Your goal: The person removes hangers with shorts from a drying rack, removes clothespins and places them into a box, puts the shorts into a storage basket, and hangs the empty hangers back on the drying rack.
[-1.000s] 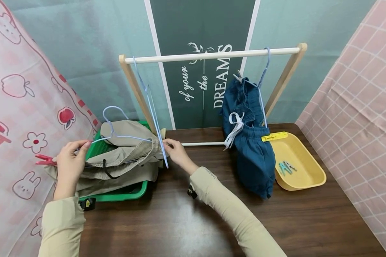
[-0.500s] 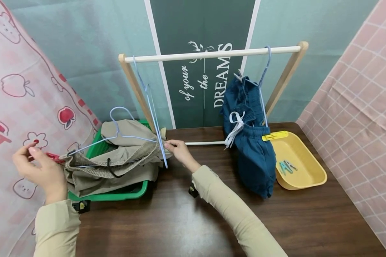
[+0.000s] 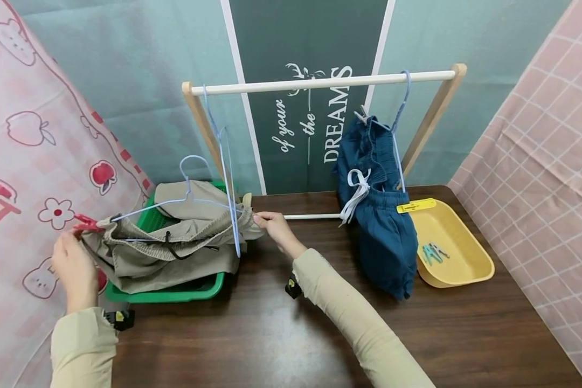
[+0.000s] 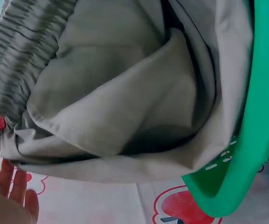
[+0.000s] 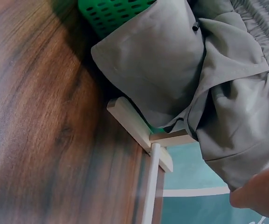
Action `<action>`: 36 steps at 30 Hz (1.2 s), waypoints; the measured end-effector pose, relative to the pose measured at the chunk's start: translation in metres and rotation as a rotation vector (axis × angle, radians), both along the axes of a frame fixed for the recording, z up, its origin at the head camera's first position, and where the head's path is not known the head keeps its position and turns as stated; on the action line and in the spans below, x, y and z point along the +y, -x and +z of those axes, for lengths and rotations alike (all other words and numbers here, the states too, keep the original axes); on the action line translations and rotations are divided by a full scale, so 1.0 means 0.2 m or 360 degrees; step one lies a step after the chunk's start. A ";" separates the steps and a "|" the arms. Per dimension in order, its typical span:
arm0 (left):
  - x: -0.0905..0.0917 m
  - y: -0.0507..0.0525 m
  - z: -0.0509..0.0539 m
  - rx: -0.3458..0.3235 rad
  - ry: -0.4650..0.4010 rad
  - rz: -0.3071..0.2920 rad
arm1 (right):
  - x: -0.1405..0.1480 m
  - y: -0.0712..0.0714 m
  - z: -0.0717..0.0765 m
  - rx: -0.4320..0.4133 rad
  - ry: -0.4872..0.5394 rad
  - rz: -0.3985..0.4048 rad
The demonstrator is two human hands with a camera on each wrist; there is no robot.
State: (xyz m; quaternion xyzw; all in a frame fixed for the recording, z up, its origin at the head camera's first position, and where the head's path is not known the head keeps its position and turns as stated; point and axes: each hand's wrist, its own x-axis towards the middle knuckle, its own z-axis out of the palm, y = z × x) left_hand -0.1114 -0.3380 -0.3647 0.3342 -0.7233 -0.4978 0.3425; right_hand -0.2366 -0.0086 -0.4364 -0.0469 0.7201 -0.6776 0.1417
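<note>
Khaki shorts (image 3: 150, 267) with an elastic waist and a black cord lie over a green basket (image 3: 184, 296), a light blue hanger (image 3: 189, 188) inside the waistband. A red clip (image 3: 86, 222) sits at the waistband's left end. My left hand (image 3: 75, 269) is just below that clip; in the left wrist view its fingers (image 4: 17, 184) are loosely extended at the fabric (image 4: 101, 102), thumb not visible. At the opposite end, my right hand (image 3: 278, 231) pinches the shorts' edge. Its thumb (image 5: 260, 191) shows against the cloth in the right wrist view.
A rack with a white bar (image 3: 296, 84) stands behind. From it hang a bare blue hanger (image 3: 233, 205), in front of the shorts' right end, and blue shorts (image 3: 383, 237) with a yellow clip (image 3: 416, 205). At right, a yellow tray (image 3: 458, 237) holds several small clips (image 3: 434, 252).
My left hand let go of the hanger, swung out left, then came back to the red clip. The hanger has shifted right, and the shorts' left end is spread outward. My right hand moved slightly right.
</note>
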 end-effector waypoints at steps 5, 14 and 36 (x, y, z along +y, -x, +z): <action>0.02 0.01 -0.02 0.0038 0.0246 -0.0136 | 0.02 0.02 -0.04 -0.0110 0.0072 -0.0022; 0.06 0.04 -0.03 0.0014 0.0529 -0.0228 | 0.06 0.05 -0.09 -0.0209 0.0161 -0.0043; 0.17 0.06 0.02 0.0102 0.0402 -0.0227 | 0.13 0.08 -0.13 -0.0038 -0.0124 -0.0003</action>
